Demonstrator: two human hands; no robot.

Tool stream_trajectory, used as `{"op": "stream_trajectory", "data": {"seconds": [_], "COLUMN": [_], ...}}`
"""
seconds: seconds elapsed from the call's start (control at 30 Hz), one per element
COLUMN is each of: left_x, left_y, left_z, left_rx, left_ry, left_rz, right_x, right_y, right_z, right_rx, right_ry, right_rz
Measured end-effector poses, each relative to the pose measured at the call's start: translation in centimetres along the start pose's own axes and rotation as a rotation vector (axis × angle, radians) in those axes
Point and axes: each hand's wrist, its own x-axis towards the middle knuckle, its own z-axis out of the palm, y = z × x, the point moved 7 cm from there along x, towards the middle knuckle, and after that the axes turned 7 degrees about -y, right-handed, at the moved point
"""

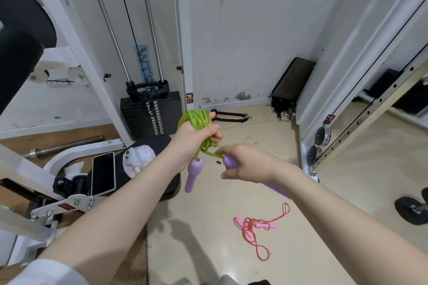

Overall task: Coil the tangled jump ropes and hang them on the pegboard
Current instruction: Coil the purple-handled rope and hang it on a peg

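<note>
Gym floor (208, 250) has a tangled pink jump rope (256, 229); left hand (196, 140) grips the coiled green rope (196, 120), right hand (249, 164) pinches its purple handle (229, 161).

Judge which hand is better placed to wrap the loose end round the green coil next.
Right. The right hand already grips the free purple handle beside the coil, while the left hand is fully occupied gripping the green rope bundle.
</note>
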Motion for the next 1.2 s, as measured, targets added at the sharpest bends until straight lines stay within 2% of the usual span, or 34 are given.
{"op": "stream_trajectory", "data": {"seconds": [0.07, 0.2, 0.27, 0.37, 0.47, 0.6, 0.7, 0.8, 0.9, 1.07, 1.2], "left_x": [0.0, 0.2, 0.3, 0.2, -0.2, -0.9, -1.8, -2.7, -3.5, -3.5, -2.7], "left_y": [0.2, 0.7, 0.4, -0.1, -0.6, -0.3, 0.4, 0.4, 0.1, 0.6, 0.8], "left_z": [0.4, 0.6, 0.3, 0.3, 1.0, 2.6, 4.1, 4.9, 5.2, 5.4, 4.9], "left_rx": [0.144, 0.305, 0.337, 0.039, -0.215, -0.333, -0.355, -0.295, -0.236, -0.197, -0.071], "left_ry": [-0.04, -0.04, -0.039, -0.074, -0.143, -0.321, -0.556, -0.766, -0.899, -0.893, -0.78], "left_rz": [-0.014, -0.036, -0.058, -0.055, -0.121, -0.205, -0.237, -0.274, -0.335, -0.378, -0.353], "right_x": [-0.3, -0.9, -1.1, -2.5, -3.1, -2.7, -1.9, -1.8, -2.3, -2.4, -2.0], "right_y": [-0.3, -1.0, -1.5, -2.4, -3.1, -2.3, -0.5, -0.6, -1.8, -2.2, -1.5], "right_z": [-1.3, -2.5, -3.0, -3.8, -3.8, -4.9, -4.7, -4.3, -4.4, -4.2, -4.5], "right_rx": [-0.157, -0.679, -0.781, -0.83, -0.725, -0.367, -0.097, -0.072, -0.264, -0.162, -0.164], "right_ry": [0.085, 0.157, 0.346, 0.8, 0.919, 0.851, 0.657, 0.471, 0.33, 0.353, 0.409], "right_rz": [0.012, 0.09, 0.046, -0.123, -0.224, -0.257, -0.26, -0.29, -0.214, -0.228, -0.194]}}
